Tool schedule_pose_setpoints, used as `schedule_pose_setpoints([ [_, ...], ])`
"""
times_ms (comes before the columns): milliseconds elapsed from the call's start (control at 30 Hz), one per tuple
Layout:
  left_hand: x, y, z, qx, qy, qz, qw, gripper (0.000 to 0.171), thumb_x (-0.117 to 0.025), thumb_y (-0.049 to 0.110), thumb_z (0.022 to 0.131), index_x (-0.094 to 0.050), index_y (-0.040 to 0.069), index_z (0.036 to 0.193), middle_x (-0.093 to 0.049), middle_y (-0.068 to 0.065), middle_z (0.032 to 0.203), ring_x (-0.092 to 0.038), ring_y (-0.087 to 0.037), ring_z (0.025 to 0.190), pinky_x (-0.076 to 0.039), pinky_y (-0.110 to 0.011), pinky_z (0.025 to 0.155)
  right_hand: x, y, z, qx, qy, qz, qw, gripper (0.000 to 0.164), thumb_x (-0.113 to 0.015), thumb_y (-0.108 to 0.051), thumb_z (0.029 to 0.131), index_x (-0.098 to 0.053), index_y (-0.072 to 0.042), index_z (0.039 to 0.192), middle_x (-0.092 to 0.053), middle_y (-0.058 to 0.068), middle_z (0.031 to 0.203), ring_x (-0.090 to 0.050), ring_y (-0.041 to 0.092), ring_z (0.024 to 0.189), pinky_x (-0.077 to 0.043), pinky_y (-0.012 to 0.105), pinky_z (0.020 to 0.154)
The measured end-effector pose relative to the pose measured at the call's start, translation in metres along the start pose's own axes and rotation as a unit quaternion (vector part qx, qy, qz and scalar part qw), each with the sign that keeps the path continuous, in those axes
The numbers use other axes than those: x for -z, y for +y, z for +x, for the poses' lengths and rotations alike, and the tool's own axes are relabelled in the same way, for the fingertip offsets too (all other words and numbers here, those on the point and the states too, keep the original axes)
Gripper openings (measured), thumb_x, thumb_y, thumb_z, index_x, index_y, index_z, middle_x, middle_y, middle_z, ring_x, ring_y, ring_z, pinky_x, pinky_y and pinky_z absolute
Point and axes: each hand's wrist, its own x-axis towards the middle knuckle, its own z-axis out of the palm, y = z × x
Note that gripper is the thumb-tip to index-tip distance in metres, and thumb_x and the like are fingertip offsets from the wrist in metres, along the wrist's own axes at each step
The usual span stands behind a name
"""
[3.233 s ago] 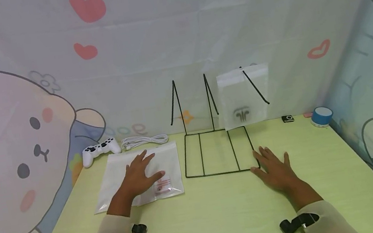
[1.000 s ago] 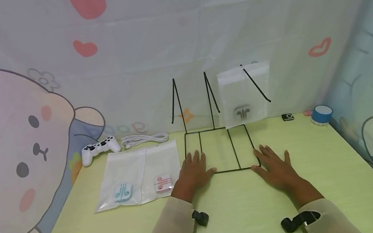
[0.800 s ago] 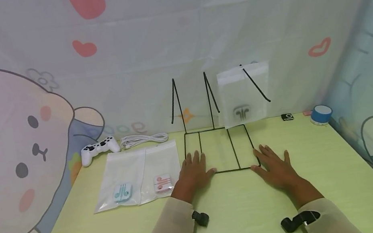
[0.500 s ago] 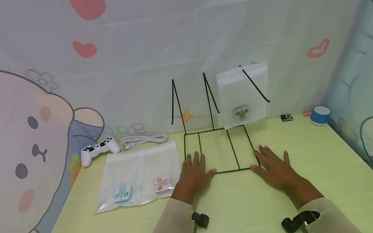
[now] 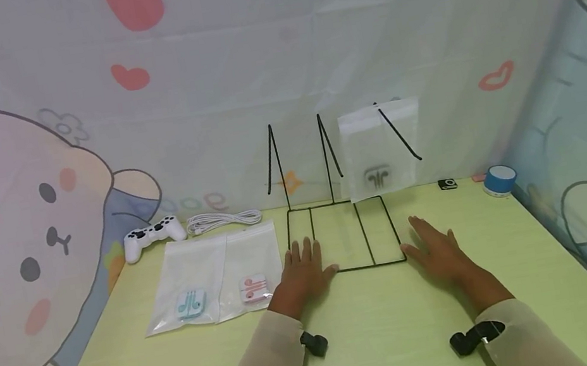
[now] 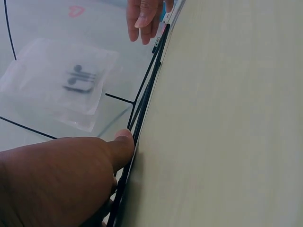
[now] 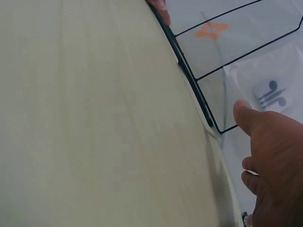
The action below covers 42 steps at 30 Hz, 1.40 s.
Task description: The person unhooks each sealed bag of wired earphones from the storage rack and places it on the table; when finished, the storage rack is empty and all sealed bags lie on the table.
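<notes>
A black wire display rack (image 5: 372, 266) with three upright prongs stands at the back middle of the table. From its right prong hangs a clear zip bag (image 5: 382, 143) holding black earphones in a case (image 5: 378, 177). My left hand (image 5: 303, 279) rests at the rack's front left corner, fingers extended; the left wrist view shows its thumb along the wire. Beside the front right corner, my right hand (image 5: 446, 258) is spread, holding nothing, its thumb near the wire. Left of the rack lie two overlapping zip bags, one with teal earphones (image 5: 191, 303), one with pink earphones (image 5: 254, 288).
Along the back edge at left are a white game controller (image 5: 154, 236) and a coiled white cable (image 5: 223, 220). At the back right sit a small black music player (image 5: 447, 184), a pinkish item (image 5: 479, 178) and a blue round speaker (image 5: 500, 179). A printed curtain (image 5: 231, 78) hangs behind.
My left hand has gone from over the zip bags to the rack's front left corner. Just now my right hand has shifted slightly outward from the front right corner.
</notes>
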Motion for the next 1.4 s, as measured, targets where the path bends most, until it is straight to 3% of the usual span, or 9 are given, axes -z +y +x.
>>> schedule_pose_setpoints([
  [333, 0.0, 0.0, 0.002, 0.0, -0.009, -0.005, 0.9999, 0.082, -0.039, 0.058, 0.115, -0.021, 0.006, 0.175, -0.015, -0.018, 0.184, -0.009, -0.045, 0.172, -0.013, -0.056, 0.14, 0.015, -0.001, 0.01, 0.031, 0.022, -0.012, 0.999, 0.077, -0.058, -0.036, 0.113, -0.027, 0.005, 0.17, -0.025, 0.036, 0.175, -0.023, 0.058, 0.163, -0.003, 0.089, 0.122],
  [433, 0.0, 0.0, 0.002, 0.0, -0.01, -0.007, 0.9999, 0.081, -0.038, 0.059, 0.115, -0.021, 0.006, 0.175, -0.014, -0.018, 0.184, -0.008, -0.045, 0.172, -0.014, -0.056, 0.14, 0.021, 0.001, 0.016, 0.035, 0.029, 0.003, 0.999, 0.079, -0.059, -0.037, 0.113, -0.026, 0.004, 0.17, -0.024, 0.035, 0.176, -0.022, 0.058, 0.163, -0.006, 0.086, 0.125],
  [633, -0.006, -0.002, 0.006, 0.001, -0.025, -0.024, 0.9994, 0.084, -0.041, 0.057, 0.115, -0.016, 0.005, 0.175, -0.009, -0.019, 0.185, -0.002, -0.045, 0.172, -0.008, -0.058, 0.14, 0.034, 0.014, 0.026, 0.026, 0.077, 0.05, 0.995, 0.074, -0.06, -0.034, 0.114, -0.028, 0.002, 0.171, -0.028, 0.032, 0.176, -0.024, 0.057, 0.163, -0.023, 0.075, 0.129],
  [800, -0.008, -0.004, 0.008, 0.0, -0.01, -0.011, 0.9999, 0.082, -0.041, 0.057, 0.115, -0.02, 0.004, 0.175, -0.014, -0.02, 0.184, -0.008, -0.046, 0.171, -0.014, -0.059, 0.139, 0.043, 0.019, 0.037, 0.028, 0.144, 0.096, 0.985, 0.067, -0.06, -0.028, 0.114, -0.035, 0.002, 0.168, -0.035, 0.032, 0.173, -0.03, 0.055, 0.162, -0.029, 0.073, 0.128],
  [1033, -0.008, -0.006, 0.007, -0.005, -0.008, -0.027, 0.9996, 0.081, -0.039, 0.056, 0.116, -0.019, 0.004, 0.175, -0.013, -0.02, 0.184, -0.006, -0.046, 0.172, -0.012, -0.059, 0.139, 0.055, 0.014, 0.052, 0.012, 0.211, 0.199, 0.957, 0.059, -0.063, -0.024, 0.112, -0.046, 0.0, 0.164, -0.046, 0.028, 0.166, -0.042, 0.047, 0.156, -0.039, 0.067, 0.124],
  [1100, -0.007, -0.006, 0.005, -0.005, -0.008, -0.023, 0.9997, 0.081, -0.037, 0.057, 0.116, -0.018, 0.004, 0.175, -0.012, -0.02, 0.184, -0.006, -0.046, 0.172, -0.012, -0.059, 0.139, 0.061, 0.009, 0.057, 0.013, 0.212, 0.221, 0.952, 0.059, -0.065, -0.025, 0.112, -0.048, -0.001, 0.163, -0.046, 0.025, 0.167, -0.044, 0.046, 0.155, -0.042, 0.063, 0.124],
  [1267, -0.001, -0.004, 0.0, 0.0, -0.005, -0.016, 0.9999, 0.079, -0.039, 0.055, 0.116, -0.02, 0.005, 0.175, -0.014, -0.019, 0.184, -0.007, -0.045, 0.172, -0.013, -0.058, 0.139, 0.074, 0.0, 0.071, 0.011, 0.196, 0.243, 0.95, 0.058, -0.068, -0.026, 0.11, -0.052, -0.005, 0.162, -0.042, 0.012, 0.174, -0.052, 0.045, 0.151, -0.053, 0.033, 0.114],
  [1333, -0.001, -0.003, 0.001, -0.001, -0.007, -0.013, 0.9999, 0.08, -0.038, 0.056, 0.116, -0.02, 0.005, 0.175, -0.014, -0.019, 0.184, -0.007, -0.045, 0.172, -0.013, -0.058, 0.139, 0.078, 0.0, 0.074, 0.005, 0.189, 0.242, 0.952, 0.058, -0.068, -0.026, 0.11, -0.052, -0.006, 0.162, -0.04, 0.01, 0.176, -0.052, 0.045, 0.151, -0.054, 0.033, 0.114],
  [1400, -0.003, -0.003, 0.001, -0.004, -0.008, -0.011, 0.9999, 0.081, -0.037, 0.058, 0.116, -0.019, 0.006, 0.175, -0.013, -0.019, 0.184, -0.007, -0.045, 0.172, -0.013, -0.057, 0.139, 0.081, 0.0, 0.077, 0.005, 0.184, 0.245, 0.952, 0.058, -0.069, -0.023, 0.109, -0.052, -0.005, 0.162, -0.039, 0.01, 0.176, -0.048, 0.042, 0.156, -0.053, 0.042, 0.119],
])
